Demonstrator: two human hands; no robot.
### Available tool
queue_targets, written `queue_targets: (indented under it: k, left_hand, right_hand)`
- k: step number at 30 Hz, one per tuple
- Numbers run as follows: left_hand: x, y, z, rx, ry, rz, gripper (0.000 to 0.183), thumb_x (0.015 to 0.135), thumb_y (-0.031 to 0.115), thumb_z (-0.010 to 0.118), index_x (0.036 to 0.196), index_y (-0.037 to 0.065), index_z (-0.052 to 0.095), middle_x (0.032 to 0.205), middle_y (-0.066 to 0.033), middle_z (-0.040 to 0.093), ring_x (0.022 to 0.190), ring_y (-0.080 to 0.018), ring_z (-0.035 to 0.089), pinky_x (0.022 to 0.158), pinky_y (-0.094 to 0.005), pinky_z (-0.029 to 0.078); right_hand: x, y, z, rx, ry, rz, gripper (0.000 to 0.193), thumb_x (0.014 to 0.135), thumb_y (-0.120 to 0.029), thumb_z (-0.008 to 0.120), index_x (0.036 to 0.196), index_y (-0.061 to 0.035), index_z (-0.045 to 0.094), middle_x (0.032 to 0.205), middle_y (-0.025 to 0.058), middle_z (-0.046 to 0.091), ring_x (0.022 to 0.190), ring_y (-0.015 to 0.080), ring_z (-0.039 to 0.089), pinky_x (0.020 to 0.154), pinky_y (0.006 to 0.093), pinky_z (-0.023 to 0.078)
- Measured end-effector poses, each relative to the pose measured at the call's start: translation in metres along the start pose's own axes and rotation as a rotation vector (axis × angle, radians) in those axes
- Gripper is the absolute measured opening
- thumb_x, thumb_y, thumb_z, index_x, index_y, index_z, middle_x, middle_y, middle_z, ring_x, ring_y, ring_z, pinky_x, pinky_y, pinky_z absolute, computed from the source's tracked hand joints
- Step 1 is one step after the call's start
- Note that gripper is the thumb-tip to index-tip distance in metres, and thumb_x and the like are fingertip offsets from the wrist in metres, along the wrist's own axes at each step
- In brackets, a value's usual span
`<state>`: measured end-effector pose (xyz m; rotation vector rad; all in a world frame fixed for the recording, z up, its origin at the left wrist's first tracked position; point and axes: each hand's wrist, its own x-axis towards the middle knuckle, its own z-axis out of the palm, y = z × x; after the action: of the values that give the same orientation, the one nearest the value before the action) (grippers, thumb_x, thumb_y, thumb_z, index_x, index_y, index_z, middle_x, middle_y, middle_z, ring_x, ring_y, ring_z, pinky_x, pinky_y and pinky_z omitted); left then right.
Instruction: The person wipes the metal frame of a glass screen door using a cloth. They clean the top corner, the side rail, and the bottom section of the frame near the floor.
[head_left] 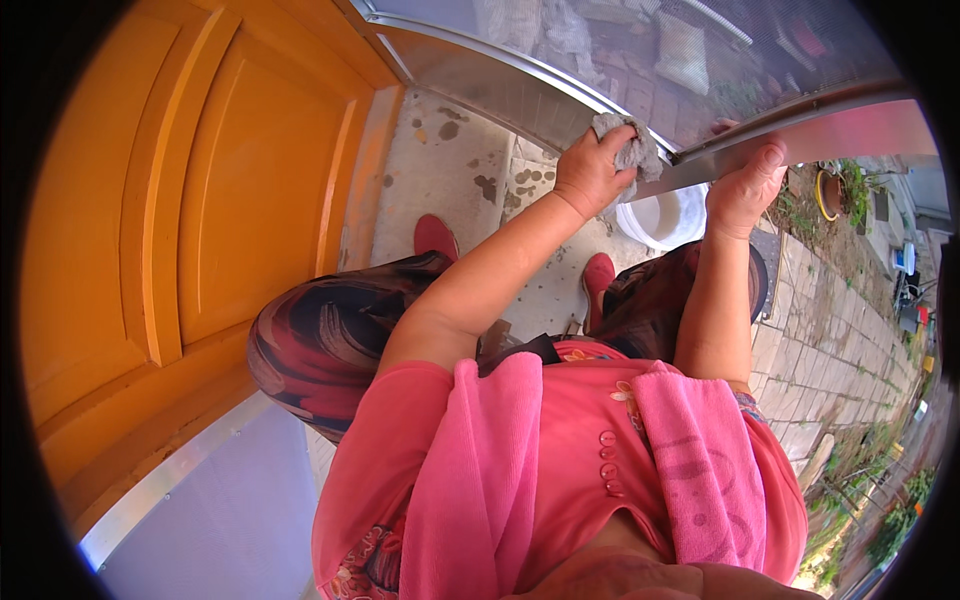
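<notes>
My left hand [590, 172] is closed round a crumpled grey rag [640, 160] and presses it against the metal frame of a screen door [520, 100], close to the frame's lower corner. To the right, my right hand [742, 192] grips the edge of the same door, thumb on the near side and fingers mostly hidden behind it. Below the door, between my two forearms, stands a white bucket [655, 228] with cloudy greyish liquid in it. The door's mesh shows above both hands.
An orange panelled wooden door [240, 170] fills the left side. Wet spots mark the concrete floor [420, 150] by my red shoes [434, 236]. A paved path [820, 330] runs along the right, with plants and a plant pot [829, 194] beside it. A pink towel [480, 450] hangs round my neck.
</notes>
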<state>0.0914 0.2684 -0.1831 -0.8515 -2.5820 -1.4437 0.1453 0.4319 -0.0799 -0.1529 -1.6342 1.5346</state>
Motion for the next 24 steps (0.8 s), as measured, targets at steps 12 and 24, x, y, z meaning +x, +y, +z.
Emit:
queue_targets:
  k: [12, 24]
  left_hand:
    - [0.037, -0.080, -0.048, -0.065, 0.387, -0.334, 0.043, 0.078, 0.018, 0.071, 0.116, 0.008, 0.052, 0.109, -0.0172, 0.066, 0.099, -0.0384, 0.064, 0.086, -0.0424, 0.051]
    - [-0.005, -0.015, 0.044, -0.466, 0.115, -0.354, 0.049, 0.079, 0.018, 0.072, 0.119, 0.002, 0.048, 0.106, -0.0214, 0.067, 0.100, -0.0378, 0.066, 0.087, -0.0413, 0.051]
  right_hand:
    - [-0.002, 0.004, -0.006, -0.003, -0.028, 0.006, 0.060, 0.100, -0.060, 0.045, 0.120, -0.0034, 0.049, 0.096, 0.0158, 0.068, 0.086, 0.0249, 0.068, 0.080, 0.0359, 0.054]
    - [0.000, 0.004, -0.007, 0.024, -0.050, 0.037, 0.062, 0.098, -0.061, 0.047, 0.123, -0.0043, 0.048, 0.099, 0.0166, 0.067, 0.087, 0.0261, 0.068, 0.081, 0.0374, 0.054]
